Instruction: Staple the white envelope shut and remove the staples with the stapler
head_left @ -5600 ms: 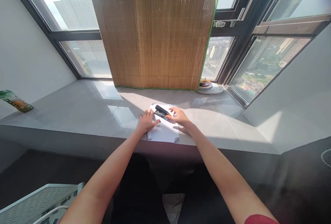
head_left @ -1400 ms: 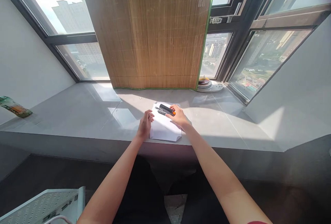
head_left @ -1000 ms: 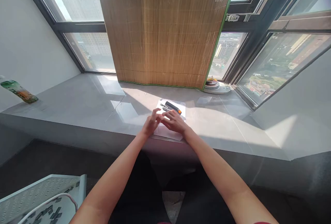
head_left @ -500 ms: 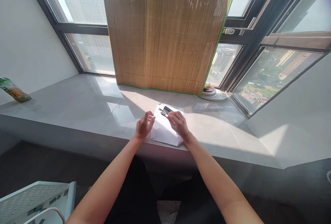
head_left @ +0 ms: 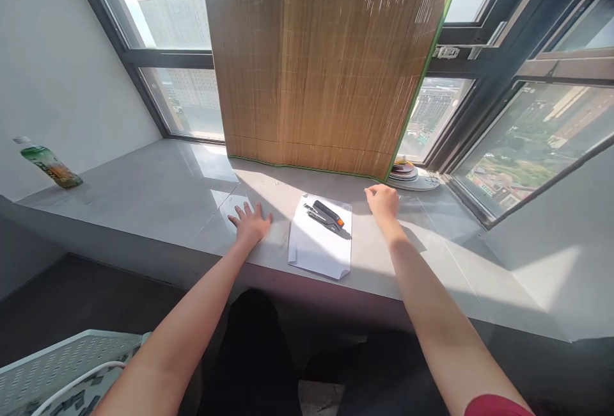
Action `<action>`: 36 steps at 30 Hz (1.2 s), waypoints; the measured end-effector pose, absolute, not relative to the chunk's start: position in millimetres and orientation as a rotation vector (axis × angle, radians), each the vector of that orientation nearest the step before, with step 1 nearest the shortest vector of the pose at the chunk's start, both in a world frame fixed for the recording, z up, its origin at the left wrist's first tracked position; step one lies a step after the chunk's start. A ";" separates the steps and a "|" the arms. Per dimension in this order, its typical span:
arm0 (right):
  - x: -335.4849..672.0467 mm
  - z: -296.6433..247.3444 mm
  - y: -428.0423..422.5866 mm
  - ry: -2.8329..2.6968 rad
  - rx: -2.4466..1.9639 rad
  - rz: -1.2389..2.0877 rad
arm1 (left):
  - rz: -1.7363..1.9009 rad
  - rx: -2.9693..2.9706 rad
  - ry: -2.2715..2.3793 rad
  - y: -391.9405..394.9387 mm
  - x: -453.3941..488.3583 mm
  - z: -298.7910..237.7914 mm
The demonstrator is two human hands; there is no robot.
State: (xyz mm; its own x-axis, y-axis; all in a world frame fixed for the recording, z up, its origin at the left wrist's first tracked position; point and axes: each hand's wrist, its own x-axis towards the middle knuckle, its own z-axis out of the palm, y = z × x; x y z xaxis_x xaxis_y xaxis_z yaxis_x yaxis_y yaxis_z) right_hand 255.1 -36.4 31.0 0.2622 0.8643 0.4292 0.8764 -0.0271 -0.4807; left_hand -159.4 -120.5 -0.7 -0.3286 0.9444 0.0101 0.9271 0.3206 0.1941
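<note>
A black stapler (head_left: 329,214) with an orange end lies on white paper (head_left: 316,253) near the front of the windowsill; the paper's lower corners curl up. To its left, my left hand (head_left: 251,224) rests palm down on the sill with fingers spread, holding nothing. On the other side of the paper, my right hand (head_left: 383,202) is closed with its fingers curled, apart from the stapler. Whatever it may hold is hidden.
A bamboo blind (head_left: 307,70) hangs in front of the window. Stacked plates (head_left: 407,176) stand in the right corner. At the far left a bottle (head_left: 52,165) leans over. Below the sill's edge is a white perforated basket (head_left: 71,355).
Both hands have moved apart, away from the paper. My right hand has left the stapler, which lies on the paper. My left hand has spread flat on the sill. The view has shifted slightly left.
</note>
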 end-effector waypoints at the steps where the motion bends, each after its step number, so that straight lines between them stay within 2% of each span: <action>1: 265.1 28.7 -25.4 -1.553 -1.956 0.010 | 0.260 1.759 2.467 -120.8 -159.5 -0.8; 4: 284.8 11.7 -5.6 -1.556 -2.062 0.096 | 0.266 1.755 2.468 -120.0 -160.9 -1.8; 9: 292.3 -16.7 0.9 -1.647 -1.977 0.105 | 0.243 1.746 2.488 -119.1 -160.9 -1.5; 20: 304.6 -29.2 22.7 -1.622 -1.944 0.131 | 0.232 1.725 2.505 -118.4 -157.4 3.5; 30: 304.1 -24.2 21.2 -1.636 -1.967 0.072 | 0.230 1.716 2.517 -115.6 -158.7 1.3; 36: 270.1 -4.1 9.2 -1.652 -1.695 0.068 | 0.239 1.733 2.522 -116.5 -158.0 2.9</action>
